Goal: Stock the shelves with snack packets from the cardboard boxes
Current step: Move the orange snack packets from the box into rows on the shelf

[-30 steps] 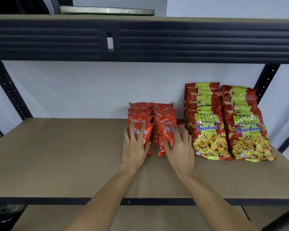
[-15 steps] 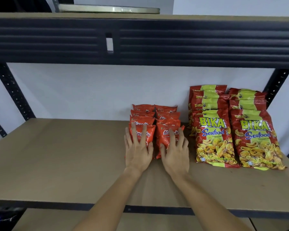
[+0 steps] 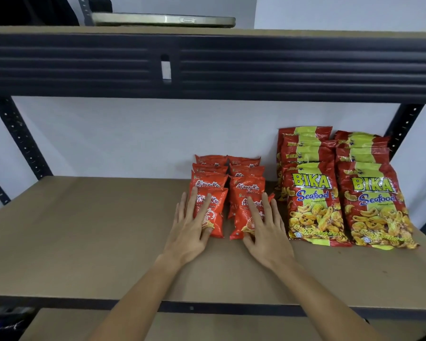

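Left hand (image 3: 191, 232), fingers straight and spread, lying flat on the front small orange packet (image 3: 210, 212) of the left row, thumb at that packet's lower edge. Right hand (image 3: 265, 232), likewise flat with fingers spread, resting on the front small orange packet (image 3: 246, 212) of the right row. Narrow gap between the two front packets.

Behind them, two rows of small orange packets (image 3: 228, 168) overlapping one another, running toward the back edge of the shelf (image 3: 84, 230) and stopping near the wall (image 3: 133, 134). Just beside the right hand, toward the shelf's right end, two rows of large red and yellow seafood snack bags (image 3: 342, 193), leaning back, their front edges reaching about as far forward as the small packets' front edges; a slim strip of bare board between small packets and large bags.

Wide bare board from the left row to the shelf's left end, and a broad bare band along the front edge under both forearms. Overhead, dark ribbed beam of the upper shelf (image 3: 280, 62), with a flat metal-edged object (image 3: 165, 20) lying on top. Perforated dark uprights (image 3: 20, 139) at both ends.
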